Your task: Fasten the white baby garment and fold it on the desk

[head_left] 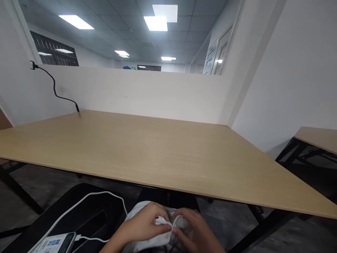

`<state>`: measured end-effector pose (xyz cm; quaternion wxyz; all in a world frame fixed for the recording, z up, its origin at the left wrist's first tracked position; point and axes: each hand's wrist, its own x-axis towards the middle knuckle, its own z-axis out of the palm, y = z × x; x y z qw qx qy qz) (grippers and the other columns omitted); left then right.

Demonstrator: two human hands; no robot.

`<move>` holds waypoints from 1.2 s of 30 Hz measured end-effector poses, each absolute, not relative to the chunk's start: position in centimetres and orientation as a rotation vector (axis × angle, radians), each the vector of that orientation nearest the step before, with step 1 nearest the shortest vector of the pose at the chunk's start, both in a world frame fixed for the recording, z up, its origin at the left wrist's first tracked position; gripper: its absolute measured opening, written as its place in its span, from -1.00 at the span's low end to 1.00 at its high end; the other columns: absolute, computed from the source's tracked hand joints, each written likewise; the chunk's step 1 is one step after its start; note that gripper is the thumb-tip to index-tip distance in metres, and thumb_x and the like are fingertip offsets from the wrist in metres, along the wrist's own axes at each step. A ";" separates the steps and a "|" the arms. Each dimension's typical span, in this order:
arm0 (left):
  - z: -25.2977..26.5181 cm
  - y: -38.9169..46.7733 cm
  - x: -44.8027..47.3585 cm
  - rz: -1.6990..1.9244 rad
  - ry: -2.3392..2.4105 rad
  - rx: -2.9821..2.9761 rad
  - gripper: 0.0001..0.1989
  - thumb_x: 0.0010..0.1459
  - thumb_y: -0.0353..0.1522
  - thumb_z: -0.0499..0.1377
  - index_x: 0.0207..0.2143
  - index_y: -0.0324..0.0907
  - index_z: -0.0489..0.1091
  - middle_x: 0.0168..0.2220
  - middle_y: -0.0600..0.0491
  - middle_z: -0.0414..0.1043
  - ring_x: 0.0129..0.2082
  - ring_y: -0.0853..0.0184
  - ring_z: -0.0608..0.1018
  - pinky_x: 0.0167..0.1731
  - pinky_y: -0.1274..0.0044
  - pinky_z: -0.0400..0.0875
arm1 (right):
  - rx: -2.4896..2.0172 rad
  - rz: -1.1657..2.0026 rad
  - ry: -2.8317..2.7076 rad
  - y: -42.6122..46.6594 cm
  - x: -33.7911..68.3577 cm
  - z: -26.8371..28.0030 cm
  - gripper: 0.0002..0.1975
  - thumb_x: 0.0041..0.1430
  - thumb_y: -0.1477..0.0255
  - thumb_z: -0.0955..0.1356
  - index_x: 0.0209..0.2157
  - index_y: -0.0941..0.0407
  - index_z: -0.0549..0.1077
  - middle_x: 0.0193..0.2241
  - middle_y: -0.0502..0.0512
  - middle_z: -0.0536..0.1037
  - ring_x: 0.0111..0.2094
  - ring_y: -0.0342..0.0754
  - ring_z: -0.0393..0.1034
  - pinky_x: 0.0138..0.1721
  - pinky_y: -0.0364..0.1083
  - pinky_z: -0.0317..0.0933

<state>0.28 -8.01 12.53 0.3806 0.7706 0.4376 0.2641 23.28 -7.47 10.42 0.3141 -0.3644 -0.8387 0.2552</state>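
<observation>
My left hand (146, 222) and my right hand (195, 228) are close together over my lap, below the table's front edge. Between them is a crumpled white fabric-like item (155, 241), whose exact kind I cannot make out. My left thumb and fingers pinch it from the left. On the other side, my right thumb and fingers are curled in on it, near a thin white strand (176, 220). Both sets of fingertips almost meet. A white cable (91, 194) runs from the lower left toward my left wrist.
The wooden table (147, 147) spans the view ahead. On the black chair (79, 200) at left lies a phone-like device (65, 243) with a white plug (78, 238). A black gooseneck holder (54, 86) rises at the table's back left corner. Another table (318, 137) stands at right.
</observation>
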 end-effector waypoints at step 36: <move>12.5 -7.0 -0.9 0.648 1.260 1.899 -0.61 0.00 -0.05 0.34 -0.39 -0.22 0.58 -0.49 0.09 0.48 -0.46 0.37 0.44 -0.42 0.60 0.24 | -1.019 0.714 -1.871 -6.9 23.6 9.8 -0.77 0.34 0.25 0.29 -0.31 0.09 0.45 -0.39 0.04 0.51 -0.33 -0.05 0.43 -0.28 -0.16 0.29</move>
